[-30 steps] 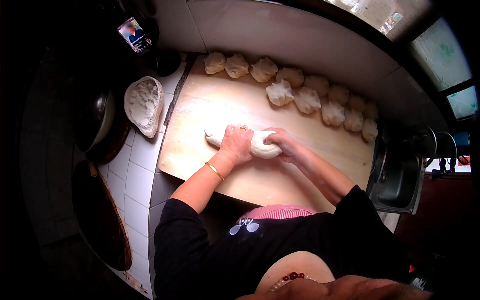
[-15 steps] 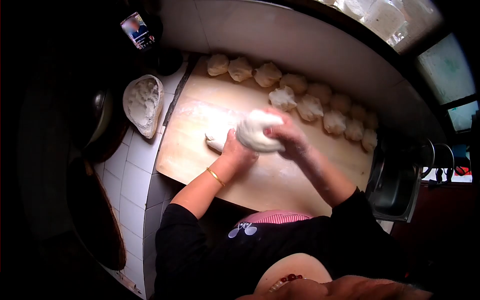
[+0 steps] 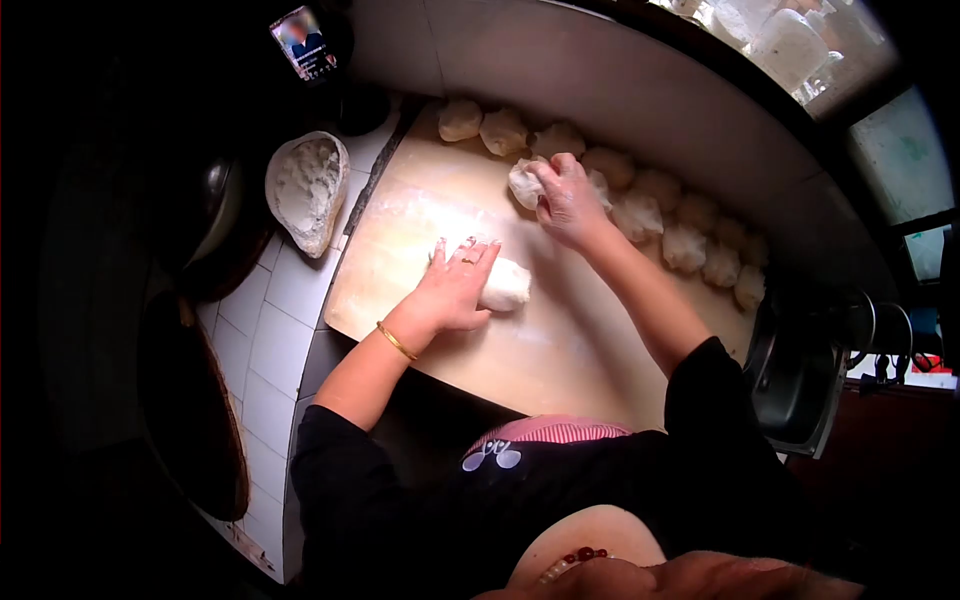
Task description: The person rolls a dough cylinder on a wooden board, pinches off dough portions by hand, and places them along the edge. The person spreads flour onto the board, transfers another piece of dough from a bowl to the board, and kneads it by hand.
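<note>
My left hand (image 3: 460, 287) lies with its fingers spread over a roll of white dough (image 3: 507, 287) on the wooden board (image 3: 420, 200). Part of the roll is hidden under the palm. Farther back, my right hand (image 3: 572, 203) is closed around a pleated dough ball (image 3: 524, 184) at the left end of the front row. Its fingers grip the ball from above and the right. Behind it runs a back row of dough balls (image 3: 503, 132), and more pleated balls (image 3: 685, 248) continue to the right.
A bowl of flour (image 3: 308, 185) stands left of the board on white tiles (image 3: 270, 330). Beyond it is a lit phone (image 3: 301, 42). A metal basin (image 3: 795, 400) sits at the right, and a wall (image 3: 560, 60) closes off the back.
My right hand has carried the dough ball away from me to the front row. My left hand has flattened out over the dough roll. The view has shifted slightly.
</note>
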Motion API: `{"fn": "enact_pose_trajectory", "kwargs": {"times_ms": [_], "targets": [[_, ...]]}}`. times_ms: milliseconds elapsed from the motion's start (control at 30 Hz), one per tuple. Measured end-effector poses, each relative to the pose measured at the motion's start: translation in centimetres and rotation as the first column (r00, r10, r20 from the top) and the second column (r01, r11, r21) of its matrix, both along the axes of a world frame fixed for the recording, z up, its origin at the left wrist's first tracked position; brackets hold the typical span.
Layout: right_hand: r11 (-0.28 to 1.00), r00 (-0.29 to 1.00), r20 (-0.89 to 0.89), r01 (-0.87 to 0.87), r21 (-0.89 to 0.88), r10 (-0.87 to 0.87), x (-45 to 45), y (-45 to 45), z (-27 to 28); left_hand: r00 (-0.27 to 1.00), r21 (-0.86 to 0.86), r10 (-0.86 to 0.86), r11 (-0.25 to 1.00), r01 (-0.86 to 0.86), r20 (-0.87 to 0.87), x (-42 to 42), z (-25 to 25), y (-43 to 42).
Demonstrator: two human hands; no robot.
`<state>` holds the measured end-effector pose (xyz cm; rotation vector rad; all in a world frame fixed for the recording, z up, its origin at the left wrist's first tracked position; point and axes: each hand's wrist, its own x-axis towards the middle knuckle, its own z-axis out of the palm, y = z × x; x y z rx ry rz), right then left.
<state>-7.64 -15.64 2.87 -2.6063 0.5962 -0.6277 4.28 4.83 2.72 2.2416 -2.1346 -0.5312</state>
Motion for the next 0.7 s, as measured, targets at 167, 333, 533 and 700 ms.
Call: {"fn": "enact_pose_trajectory", "kwargs": {"times_ms": [167, 333, 533, 700], "targets": [[0.819, 0.997, 0.020, -0.070, 0.569, 0.071, -1.7, 3.5, -4.5, 0.996, -0.092, 0.056, 0.994, -0.063, -0.073, 0.8, -1.9, 0.3], [0.127, 0.994, 0.110, -0.106, 0.986, -0.025, -1.4, 6.6, -5.9, 0.955, -0.310, 0.071, 0.936, -0.163, -0.289, 2.7, -4.7, 0.9], [-0.244, 0.991, 0.135, -0.135, 0.960, -0.019, 1.0, 8.1, -4.4, 0.920, -0.376, 0.038, 0.906, -0.197, -0.390, 3.5, -5.5, 2.0], [-0.075, 0.997, 0.074, -0.073, 0.995, 0.012, 1.0, 8.9, -5.4, 0.952, -0.179, 0.121, 0.968, -0.177, -0.282, 2.4, -3.5, 1.7]]}}
